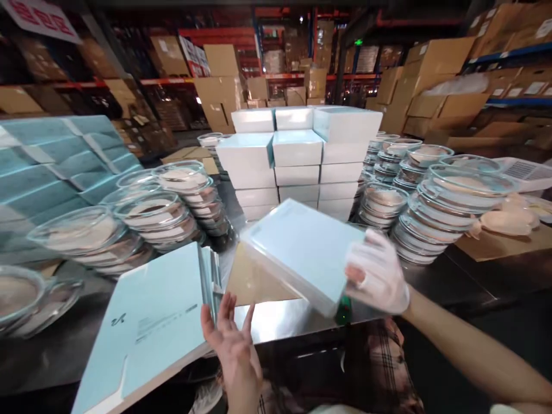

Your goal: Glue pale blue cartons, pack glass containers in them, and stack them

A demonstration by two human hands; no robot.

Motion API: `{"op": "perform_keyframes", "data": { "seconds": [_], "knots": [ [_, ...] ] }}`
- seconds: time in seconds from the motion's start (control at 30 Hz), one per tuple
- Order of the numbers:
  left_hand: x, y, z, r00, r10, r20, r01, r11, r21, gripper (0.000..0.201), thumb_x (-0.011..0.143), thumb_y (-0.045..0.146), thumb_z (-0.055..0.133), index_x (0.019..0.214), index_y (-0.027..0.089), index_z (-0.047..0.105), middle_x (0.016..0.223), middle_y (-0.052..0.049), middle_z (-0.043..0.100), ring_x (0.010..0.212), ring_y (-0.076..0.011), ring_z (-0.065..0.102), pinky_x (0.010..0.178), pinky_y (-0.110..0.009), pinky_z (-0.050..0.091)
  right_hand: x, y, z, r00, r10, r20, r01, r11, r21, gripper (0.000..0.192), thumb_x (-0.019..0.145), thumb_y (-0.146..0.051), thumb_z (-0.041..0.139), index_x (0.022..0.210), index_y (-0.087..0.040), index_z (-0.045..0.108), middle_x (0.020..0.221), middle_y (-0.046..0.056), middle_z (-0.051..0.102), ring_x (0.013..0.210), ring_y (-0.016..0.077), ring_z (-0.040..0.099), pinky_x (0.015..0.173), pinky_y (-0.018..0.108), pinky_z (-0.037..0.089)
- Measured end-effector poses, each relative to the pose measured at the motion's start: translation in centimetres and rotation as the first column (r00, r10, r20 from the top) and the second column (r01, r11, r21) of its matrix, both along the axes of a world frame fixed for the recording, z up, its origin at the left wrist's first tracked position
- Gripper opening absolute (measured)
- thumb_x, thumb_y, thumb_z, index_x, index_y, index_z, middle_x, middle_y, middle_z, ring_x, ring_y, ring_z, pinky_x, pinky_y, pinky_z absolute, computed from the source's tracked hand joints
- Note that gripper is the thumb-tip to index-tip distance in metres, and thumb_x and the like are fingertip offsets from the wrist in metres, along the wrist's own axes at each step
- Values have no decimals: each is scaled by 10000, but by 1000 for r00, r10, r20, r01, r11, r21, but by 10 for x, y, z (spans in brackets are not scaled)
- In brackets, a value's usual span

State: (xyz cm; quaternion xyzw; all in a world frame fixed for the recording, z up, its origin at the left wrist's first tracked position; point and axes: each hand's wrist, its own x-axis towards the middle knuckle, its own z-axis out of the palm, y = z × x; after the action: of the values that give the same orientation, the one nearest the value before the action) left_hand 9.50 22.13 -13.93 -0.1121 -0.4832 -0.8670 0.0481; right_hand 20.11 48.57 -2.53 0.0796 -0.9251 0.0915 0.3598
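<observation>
My right hand [377, 273], in a white glove, grips the right end of a light-blue and white box [302, 244]. The box is tilted over the metal table and slightly blurred. My bare left hand [235, 336] is raised with fingers spread and holds nothing. Just left of it lies a pile of flat light-blue cartons [159, 316] with small dark print on top. Under the tilted box a piece of brown cardboard [254, 276] rests on the table [284, 322]. A small green object [344, 310] shows near the table's front edge, partly hidden by the box.
Several white and light-blue boxes [297, 155] stand stacked at the table's back. Stacks of glass dishes [185, 195] flank them on the left, with more glass dishes [452, 201] on the right. Wrapped blue packs [56, 167] rise at far left. Shelves with brown cartons [219, 92] stand behind.
</observation>
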Motion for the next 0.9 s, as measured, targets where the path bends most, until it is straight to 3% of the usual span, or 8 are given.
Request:
{"op": "perform_keyframes", "data": {
  "seconds": [0.13,0.23,0.47,0.57,0.67,0.73,0.8,0.9],
  "knots": [
    [6,-7,-9,999,38,-29,-41,994,-98,794,875,684,709,1568,407,438,1511,-121,533,1526,-329,392,1091,-469,552,-90,14,130,942,-151,-301,214,958,189,445,907,-294,743,1316,-142,657,1395,134,652,1398,353,550,1208,595,364],
    [12,-14,-13,994,71,-78,-82,985,-150,799,870,681,718,1556,357,469,1527,-134,515,1517,-356,404,1106,-471,547,-171,21,192,892,-298,-339,402,867,295,513,1017,-332,546,1334,70,565,1450,214,586,1404,392,523,1105,556,429],
    [3,-68,-26,933,284,-222,-344,886,-312,672,897,517,751,1489,298,520,1490,-146,558,1225,-320,670,970,-428,595,-246,74,207,919,-390,-61,381,835,397,459,905,-202,766,1270,31,615,1436,266,588,1351,366,561,1117,509,449],
    [-39,-98,2,881,324,-344,-471,657,-588,792,824,575,781,1489,247,505,1412,-171,625,1246,-377,655,1057,-530,530,-239,85,206,931,-365,0,335,854,397,673,927,-143,719,1514,37,442,1555,272,493,1456,343,465,1231,561,288],
    [-103,-128,41,862,331,-383,-468,229,-854,865,838,699,642,1471,121,529,1422,-263,622,1365,-476,550,1164,-644,393,-214,66,178,939,-331,-95,344,881,325,870,933,-149,715,1626,58,230,1668,329,296,1575,439,252,1262,685,86],
    [-143,-145,57,854,451,-261,-283,-20,-959,1019,814,700,647,1523,3,422,1518,-387,493,1417,-570,458,1118,-727,374,-181,33,127,952,-213,-221,262,939,225,727,969,-193,654,1589,35,351,1641,303,378,1556,431,322,1271,669,189],
    [-166,-159,63,849,526,-45,-23,-47,-999,1002,794,689,672,1465,-25,468,1458,-411,536,1377,-593,490,1052,-727,424,-136,-7,54,965,9,-262,33,987,155,555,985,-206,599,1515,-87,489,1491,208,594,1416,333,543,1185,549,435],
    [-161,-171,70,841,542,11,61,-76,-995,831,818,665,666,1345,27,587,1340,-355,645,1297,-555,584,1029,-680,466,-70,-58,-62,977,192,-93,-178,974,137,482,953,-181,620,1430,-194,552,1381,146,685,1352,326,610,1201,635,383]
  ]
}}
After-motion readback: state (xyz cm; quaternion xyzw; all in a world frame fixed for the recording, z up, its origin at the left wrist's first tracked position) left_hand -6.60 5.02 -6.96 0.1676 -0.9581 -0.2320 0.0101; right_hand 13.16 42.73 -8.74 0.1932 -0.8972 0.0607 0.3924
